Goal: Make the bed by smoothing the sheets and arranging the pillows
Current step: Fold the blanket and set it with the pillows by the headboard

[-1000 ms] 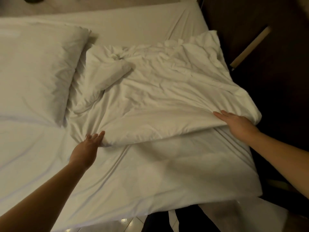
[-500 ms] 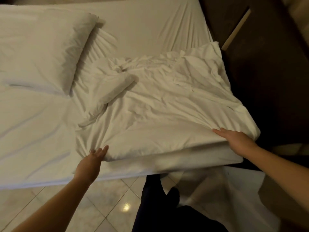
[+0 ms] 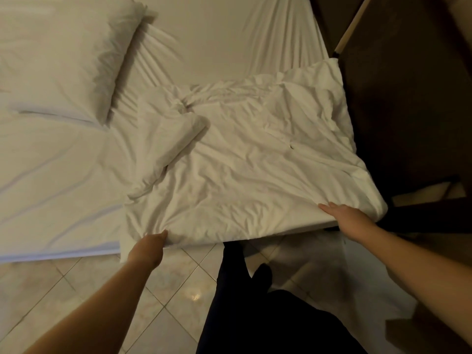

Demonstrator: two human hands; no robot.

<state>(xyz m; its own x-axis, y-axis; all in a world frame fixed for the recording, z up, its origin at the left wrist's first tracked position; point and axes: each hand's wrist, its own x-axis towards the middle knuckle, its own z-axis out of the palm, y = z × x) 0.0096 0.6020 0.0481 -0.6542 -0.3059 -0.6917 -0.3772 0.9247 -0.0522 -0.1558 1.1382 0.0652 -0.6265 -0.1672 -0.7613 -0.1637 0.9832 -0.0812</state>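
Crumpled white duvet [image 3: 245,159] on the right part of the bed, near edge overhanging the mattress side just above the tiled floor [image 3: 107,290]. Far left corner folded back on itself in a thick roll, many creases across the middle. Left hand [image 3: 149,247] at the near left corner, fingers tucked under the hem and closed on the cloth. Right hand [image 3: 350,217] at the near right corner, fingers straight and together on top; thumb hidden under the edge, so probably a pinch of the duvet, but impossible to tell for sure. Under it, fitted sheet [image 3: 63,180] stretched over the mattress with long shallow wrinkles. One pillow [image 3: 58,65] at the far left, apart from the duvet, lying flat.

Step in hand, by judgement: spreading the duvet, held at both near corners. Pillows not yet arranged. Next move probably a lift and a shake to open the folded corner, then a pull to the left to cover the bare sheet. Firm hold on both corners needed, with even tension, otherwise more creases.
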